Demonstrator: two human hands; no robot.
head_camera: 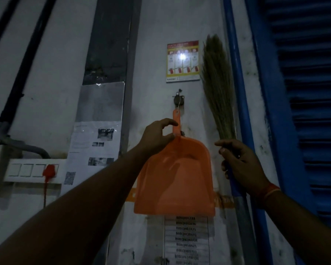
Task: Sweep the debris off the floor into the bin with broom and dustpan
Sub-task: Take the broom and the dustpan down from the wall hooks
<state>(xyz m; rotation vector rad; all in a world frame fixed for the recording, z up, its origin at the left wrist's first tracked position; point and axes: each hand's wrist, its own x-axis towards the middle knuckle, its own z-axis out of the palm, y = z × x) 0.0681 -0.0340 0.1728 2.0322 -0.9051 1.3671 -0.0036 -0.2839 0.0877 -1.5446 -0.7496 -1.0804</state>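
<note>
1. The orange dustpan (175, 175), hung from a wall hook (178, 100), is pinched at its handle by the left hand (157, 137), apparently for unhooking.
2. The broom (217, 88), upright against the wall, is gripped at its handle by the right hand (241, 165), ready for carrying.

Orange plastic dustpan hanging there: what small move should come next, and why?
Probably lift the orange plastic dustpan up off the wall hook: the left hand already pinches its handle, which still hangs there by a thin loop, while the right hand holds the grass broom.
</note>
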